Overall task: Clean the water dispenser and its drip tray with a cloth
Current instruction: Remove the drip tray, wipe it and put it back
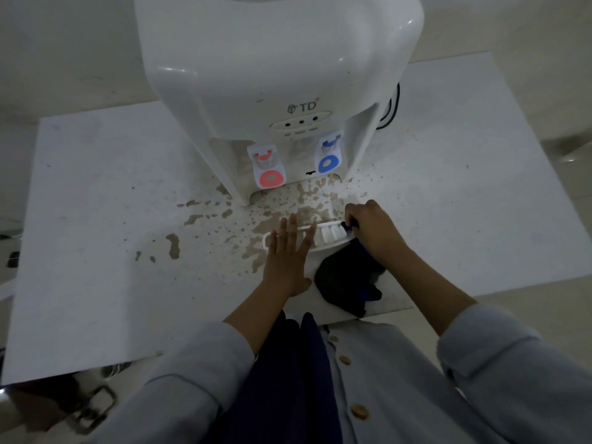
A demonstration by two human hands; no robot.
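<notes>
Head view, dim; I can't read the labels under the dispenser (275, 75) lights. Left hand (287, 256) lies flat, fingers straight, over the left half of the tray (331, 233), hiding it. Right hand (373, 230) grips a dark cloth (344, 283) at the tray's right end; its fingertips are hidden. Tray: white ribbed plastic, pulled out onto the table (96, 251). Tabletop pale, speckled with brown stains (256, 216). Cloth limp, bunched.

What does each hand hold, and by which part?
Right hand grips the dark cloth by its upper end. Left hand holds nothing; it presses flat on the drip tray.
</notes>
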